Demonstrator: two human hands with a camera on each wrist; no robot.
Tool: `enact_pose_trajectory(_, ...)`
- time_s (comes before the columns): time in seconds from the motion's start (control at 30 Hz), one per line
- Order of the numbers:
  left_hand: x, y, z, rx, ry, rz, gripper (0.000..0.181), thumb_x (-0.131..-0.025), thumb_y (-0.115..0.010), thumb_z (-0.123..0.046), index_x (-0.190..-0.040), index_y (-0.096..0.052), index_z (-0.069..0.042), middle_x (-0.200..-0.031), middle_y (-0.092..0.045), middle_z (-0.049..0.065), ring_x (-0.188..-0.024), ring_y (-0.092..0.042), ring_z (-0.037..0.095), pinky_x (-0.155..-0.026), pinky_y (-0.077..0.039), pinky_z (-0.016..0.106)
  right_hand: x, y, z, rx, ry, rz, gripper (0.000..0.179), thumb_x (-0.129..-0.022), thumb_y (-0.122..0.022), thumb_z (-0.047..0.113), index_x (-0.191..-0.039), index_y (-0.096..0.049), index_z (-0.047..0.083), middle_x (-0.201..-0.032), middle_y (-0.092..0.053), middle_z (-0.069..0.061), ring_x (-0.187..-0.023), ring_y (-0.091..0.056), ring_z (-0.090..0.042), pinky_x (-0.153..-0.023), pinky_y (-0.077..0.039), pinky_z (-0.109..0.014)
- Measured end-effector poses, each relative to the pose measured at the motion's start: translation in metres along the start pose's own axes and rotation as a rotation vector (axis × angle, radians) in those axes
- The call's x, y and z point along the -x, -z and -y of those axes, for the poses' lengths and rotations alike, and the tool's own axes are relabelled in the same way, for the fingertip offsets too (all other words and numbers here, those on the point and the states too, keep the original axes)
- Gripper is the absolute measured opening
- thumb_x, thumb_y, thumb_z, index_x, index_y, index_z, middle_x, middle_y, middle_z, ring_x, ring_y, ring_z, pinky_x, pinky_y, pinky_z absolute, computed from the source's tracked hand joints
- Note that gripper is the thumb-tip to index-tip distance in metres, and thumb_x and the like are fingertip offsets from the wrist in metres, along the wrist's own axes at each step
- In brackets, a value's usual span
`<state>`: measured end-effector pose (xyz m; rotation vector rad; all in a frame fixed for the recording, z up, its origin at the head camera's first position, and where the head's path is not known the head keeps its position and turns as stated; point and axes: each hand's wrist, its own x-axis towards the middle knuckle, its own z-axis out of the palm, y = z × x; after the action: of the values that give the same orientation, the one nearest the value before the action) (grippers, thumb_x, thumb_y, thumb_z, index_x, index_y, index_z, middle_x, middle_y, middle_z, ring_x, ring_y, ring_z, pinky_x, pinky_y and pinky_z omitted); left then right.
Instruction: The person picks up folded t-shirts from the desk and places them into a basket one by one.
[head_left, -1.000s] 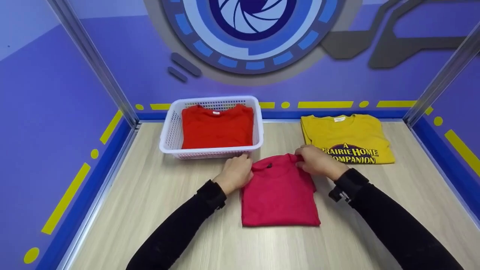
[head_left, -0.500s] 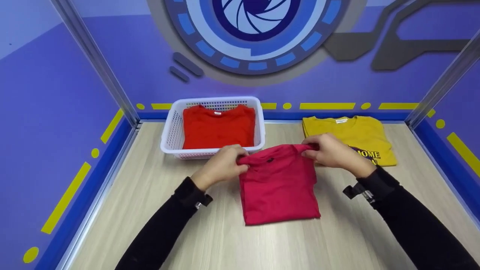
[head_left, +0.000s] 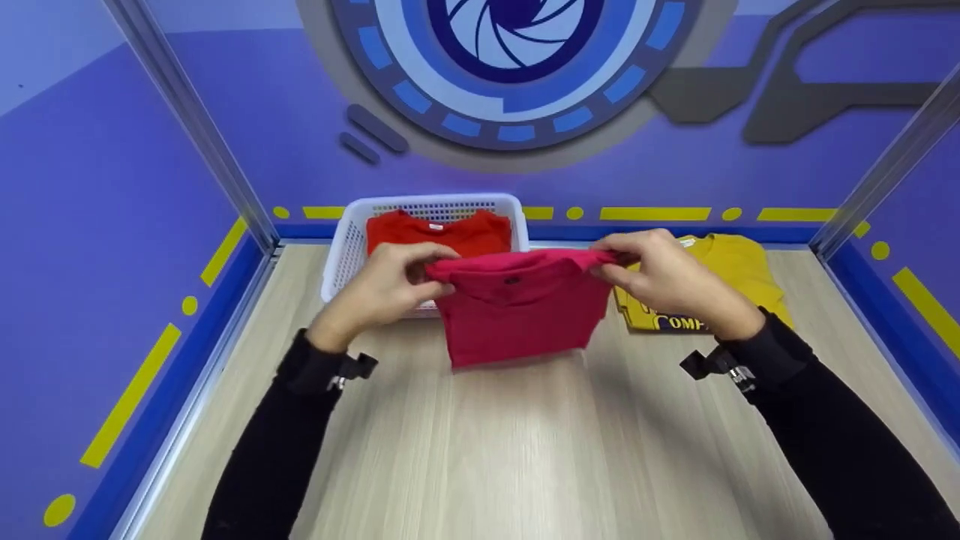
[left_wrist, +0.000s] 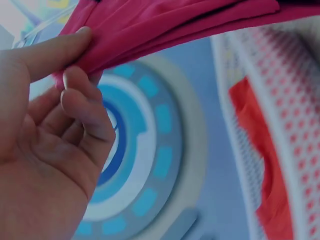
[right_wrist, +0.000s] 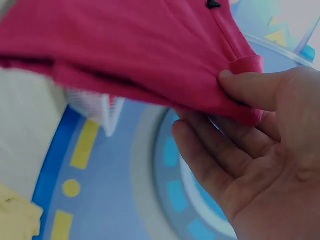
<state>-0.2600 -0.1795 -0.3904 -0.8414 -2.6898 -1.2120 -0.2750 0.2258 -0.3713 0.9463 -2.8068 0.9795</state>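
Note:
A folded crimson T-shirt (head_left: pixel 525 319) hangs in the air between both hands, its collar edge uppermost and its lower part drooping. At its left top corner the left hand (head_left: pixel 386 289) pinches the cloth between thumb and fingers. The right hand (head_left: pixel 660 277) pinches the opposite corner, with the thumb on the near side, as the right wrist view shows on the shirt (right_wrist: pixel 150 55). Behind the left hand and the crimson shirt stands a white perforated basket (head_left: pixel 337 259). It holds a folded red T-shirt (head_left: pixel 450 236), partly hidden.
A folded yellow T-shirt (head_left: pixel 739 274) with dark printed lettering lies at the back right of the wooden table (head_left: pixel 510 450), partly covered by the right hand. Blue decorated panels (head_left: pixel 600 172) enclose the back and both sides.
The crimson T-shirt has risen off the table and moved away from the person, toward the basket and slightly left. Both hands have gone up with it, the left also shifting left.

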Motion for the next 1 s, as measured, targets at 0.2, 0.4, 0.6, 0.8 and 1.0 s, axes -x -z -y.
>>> enact_pose_trajectory(0.2, 0.015, 0.044, -0.002, 0.020, 0.011, -0.034, 0.028, -0.097, -0.082, -0.012, -0.121, -0.082, -0.025, -0.088, -0.073, 0.001, -0.073, -0.062, 0.020, -0.066, -0.050, 0.027, -0.016, 0.001, 0.024, -0.049, 0.008, 0.012, 0.017, -0.108, -0.072, 0.017, -0.123, -0.079, 0.014, -0.107, -0.082, -0.002, -0.094, -0.078, -0.017, -0.084, -0.061, -0.017)
enact_pose_trajectory(0.4, 0.020, 0.090, 0.004, -0.015, 0.085, -0.089, 0.027, -0.099, -0.081, -0.014, -0.124, -0.082, -0.026, -0.092, -0.073, 0.002, -0.075, -0.063, 0.023, -0.065, -0.050, 0.026, -0.054, -0.008, 0.049, -0.081, 0.089, -0.016, 0.016, -0.107, -0.074, 0.018, -0.119, -0.081, 0.011, -0.102, -0.082, -0.005, -0.081, -0.074, -0.019, -0.074, -0.059, -0.020)
enact_pose_trajectory(0.6, 0.003, 0.119, 0.026, -0.086, 0.245, -0.132, 0.024, -0.099, -0.080, -0.017, -0.122, -0.082, -0.022, -0.089, -0.071, 0.002, -0.073, -0.058, 0.016, -0.064, -0.044, 0.027, -0.114, -0.026, 0.054, -0.045, 0.046, 0.014, 0.015, -0.106, -0.072, 0.019, -0.114, -0.079, 0.008, -0.094, -0.076, -0.007, -0.077, -0.063, -0.019, -0.073, -0.053, -0.030)
enact_pose_trajectory(0.8, -0.019, 0.116, 0.060, -0.112, 0.397, -0.134, 0.028, -0.102, -0.076, -0.022, -0.129, -0.080, -0.017, -0.119, -0.079, 0.012, -0.083, -0.065, 0.017, -0.073, -0.049, 0.029, -0.157, -0.048, 0.043, -0.007, -0.051, 0.041, 0.019, -0.107, -0.068, 0.016, -0.117, -0.078, 0.005, -0.101, -0.076, -0.012, -0.085, -0.063, -0.022, -0.077, -0.051, -0.033)
enact_pose_trajectory(1.0, -0.042, 0.109, 0.088, -0.151, 0.489, -0.159, 0.031, -0.105, -0.072, -0.020, -0.134, -0.077, -0.011, -0.130, -0.075, 0.020, -0.114, -0.068, 0.033, -0.092, -0.053, 0.041, -0.187, -0.071, 0.033, 0.054, -0.101, 0.015, 0.022, -0.108, -0.064, 0.013, -0.120, -0.078, 0.001, -0.106, -0.076, -0.017, -0.092, -0.064, -0.026, -0.082, -0.053, -0.037)
